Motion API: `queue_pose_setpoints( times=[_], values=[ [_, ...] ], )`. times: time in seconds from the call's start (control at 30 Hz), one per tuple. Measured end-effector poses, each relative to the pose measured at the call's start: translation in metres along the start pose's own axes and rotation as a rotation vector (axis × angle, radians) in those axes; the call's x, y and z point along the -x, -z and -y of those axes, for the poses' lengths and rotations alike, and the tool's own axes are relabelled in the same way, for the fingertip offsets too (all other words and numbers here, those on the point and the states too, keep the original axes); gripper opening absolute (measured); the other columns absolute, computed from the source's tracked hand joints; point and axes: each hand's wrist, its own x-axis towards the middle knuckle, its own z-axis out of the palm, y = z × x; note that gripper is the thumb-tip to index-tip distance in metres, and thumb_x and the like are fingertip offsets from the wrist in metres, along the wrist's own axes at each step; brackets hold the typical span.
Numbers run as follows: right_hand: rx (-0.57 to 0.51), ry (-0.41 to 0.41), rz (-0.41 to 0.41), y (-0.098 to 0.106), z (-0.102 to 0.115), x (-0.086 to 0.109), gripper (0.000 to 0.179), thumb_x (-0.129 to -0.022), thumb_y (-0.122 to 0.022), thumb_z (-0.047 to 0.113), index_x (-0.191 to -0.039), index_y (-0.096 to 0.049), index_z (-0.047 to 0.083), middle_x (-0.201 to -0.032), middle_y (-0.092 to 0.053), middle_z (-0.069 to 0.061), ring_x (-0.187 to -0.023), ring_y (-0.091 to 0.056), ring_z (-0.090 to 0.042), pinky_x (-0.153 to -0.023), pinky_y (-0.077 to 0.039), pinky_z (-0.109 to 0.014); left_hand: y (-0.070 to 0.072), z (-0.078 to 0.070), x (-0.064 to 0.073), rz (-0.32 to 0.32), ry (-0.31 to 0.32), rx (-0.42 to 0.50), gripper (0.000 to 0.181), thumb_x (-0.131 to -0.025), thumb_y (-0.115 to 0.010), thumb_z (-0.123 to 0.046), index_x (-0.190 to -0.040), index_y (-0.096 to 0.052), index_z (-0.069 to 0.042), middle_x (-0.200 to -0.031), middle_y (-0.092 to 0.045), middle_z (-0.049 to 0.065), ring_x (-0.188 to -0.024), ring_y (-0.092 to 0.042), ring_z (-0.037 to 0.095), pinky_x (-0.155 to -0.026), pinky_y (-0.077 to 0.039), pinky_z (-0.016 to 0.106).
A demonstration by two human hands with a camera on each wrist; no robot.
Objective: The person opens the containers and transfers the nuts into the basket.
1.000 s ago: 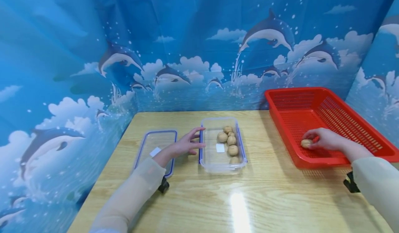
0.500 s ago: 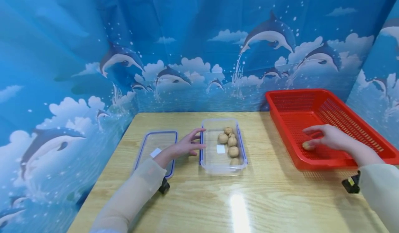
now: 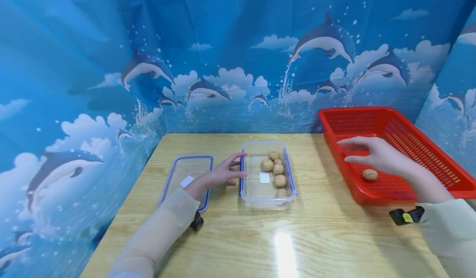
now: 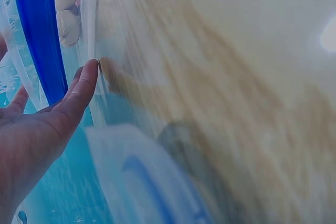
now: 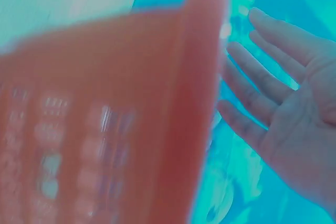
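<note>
My left hand (image 3: pixel 219 173) touches the left rim of a clear plastic food container (image 3: pixel 254 191) with its fingers spread. Several walnuts (image 3: pixel 279 181) lie along the container's right side, beside a small white square. In the left wrist view, a fingertip (image 4: pixel 90 69) meets the container's wall near its blue clip (image 4: pixel 42 35). Over the left part of a red plastic basket (image 3: pixel 394 125) hovers my right hand (image 3: pixel 383 156), its fingers extended and holding nothing. One walnut (image 3: pixel 370 174) sits on the basket floor below that hand. The right wrist view shows the open palm (image 5: pixel 304 114) above the basket's wall.
A clear lid (image 3: pixel 189 166) with a blue seal lies on the wooden table (image 3: pixel 238 241) left of the container, partly under my left forearm. Behind the table hangs a blue curtain (image 3: pixel 230 30) with dolphins, close to the basket's far side.
My right hand has let go of the walnut in the basket, risen and moved left, its fingers opening out. The walnut stays in the basket. My left hand holds its place at the container.
</note>
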Motion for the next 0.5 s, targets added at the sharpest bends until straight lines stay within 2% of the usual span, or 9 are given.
queue_pose_setpoints(
  times=[0.2,0.27,0.5],
  values=[
    [-0.043,0.043,0.059,-0.010,0.034,-0.012,0.048,-0.085,-0.076,0.013,-0.129,-0.061,0.005,-0.121,-0.064,-0.013,-0.101,-0.062,-0.026,-0.074,-0.054,-0.026,0.000,-0.001,0.000,0.007,0.014,0.004,0.068,-0.096,-0.063,-0.018,-0.152,-0.027,-0.028,-0.156,-0.022,0.019,-0.130,-0.043,0.039,-0.080,-0.056,0.038],
    [-0.064,0.080,0.090,-0.013,0.043,-0.017,0.047,-0.085,-0.076,0.013,-0.129,-0.061,0.005,-0.120,-0.064,-0.010,-0.101,-0.061,-0.024,-0.075,-0.054,-0.027,0.000,-0.001,0.000,0.009,0.010,0.002,0.068,-0.096,-0.063,-0.017,-0.153,-0.027,-0.027,-0.156,-0.022,0.020,-0.129,-0.044,0.039,-0.079,-0.056,0.038],
    [-0.113,0.177,0.219,-0.028,0.064,-0.036,0.046,-0.086,-0.075,0.012,-0.129,-0.061,0.005,-0.123,-0.063,-0.012,-0.104,-0.062,-0.025,-0.083,-0.055,-0.040,0.000,-0.002,0.001,0.004,0.006,0.001,0.067,-0.096,-0.062,-0.017,-0.152,-0.027,-0.028,-0.156,-0.022,0.019,-0.134,-0.038,0.038,-0.080,-0.056,0.038]
  ],
)
